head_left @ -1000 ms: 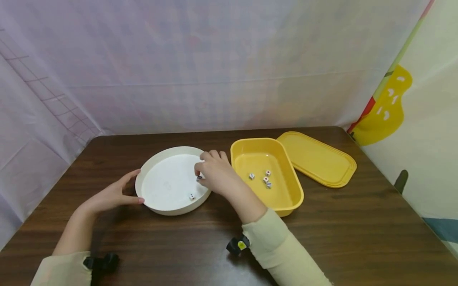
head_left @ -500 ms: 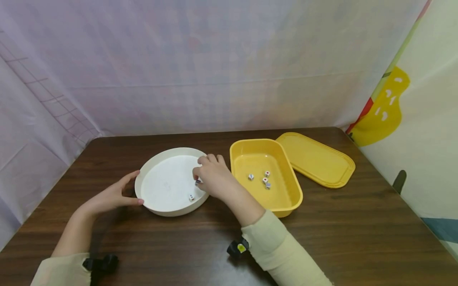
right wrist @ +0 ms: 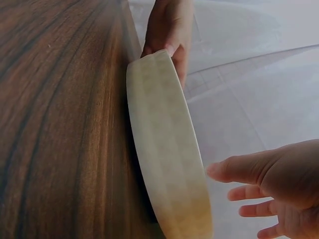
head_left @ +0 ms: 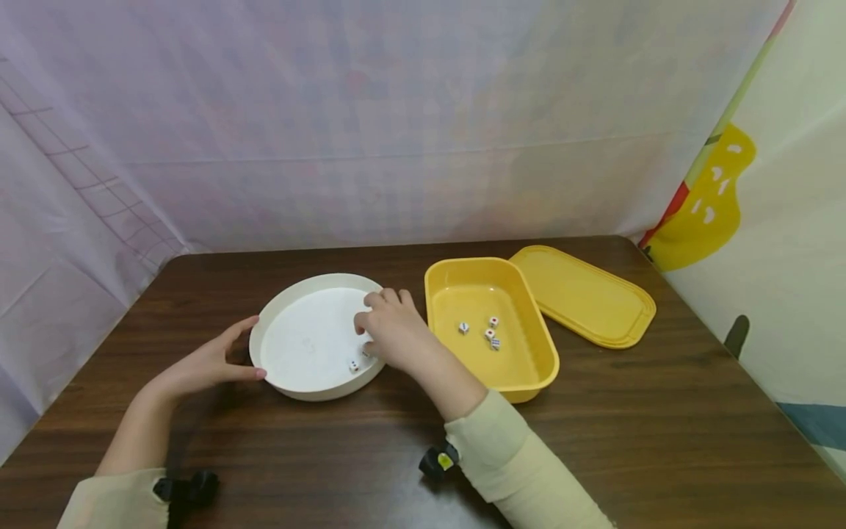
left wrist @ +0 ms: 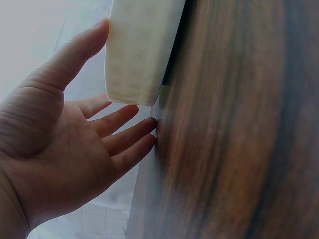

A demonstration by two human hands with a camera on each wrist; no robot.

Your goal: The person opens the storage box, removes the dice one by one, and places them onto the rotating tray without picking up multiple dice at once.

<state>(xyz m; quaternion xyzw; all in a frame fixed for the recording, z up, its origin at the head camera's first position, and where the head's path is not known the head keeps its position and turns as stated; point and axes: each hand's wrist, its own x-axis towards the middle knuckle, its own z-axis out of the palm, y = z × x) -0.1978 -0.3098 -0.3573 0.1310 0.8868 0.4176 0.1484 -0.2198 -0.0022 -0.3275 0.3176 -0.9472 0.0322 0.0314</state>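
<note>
The round tray (head_left: 307, 342) stands on the dark brown desk (head_left: 284, 463), whose streaked wood grain has a dull sheen. The tray is white and shallow, with a flat matt floor and an upright wall; seen from my left wrist, that wall is cream, with a faint pattern of raised facets. My left grip (head_left: 205, 364) is spread wide at the tray's left side, thumb against the rim and long fingers reaching around the wall, touching it without clasping.

My right grip (head_left: 396, 334) is over the tray's right edge, fingers gently bent and thumb apart from them; I see nothing pinched in it. Just by its thumb is a small die (head_left: 366, 353), partly hidden, dark marks showing on white. A second die (head_left: 353, 366) sits near it on the tray floor, a white cube with softened corners and dark pips.

To the right stands the yellow tub (head_left: 476, 273), deep, glossy and rectangular with rounded corners. Four more dice (head_left: 490, 334) lie on its floor: three grouped close together, one a little to their left, some with a red pip, others with blue-looking ones. Beyond it, flat on the desk, lies a yellow lid (head_left: 584, 297) with a ridged border.
</note>
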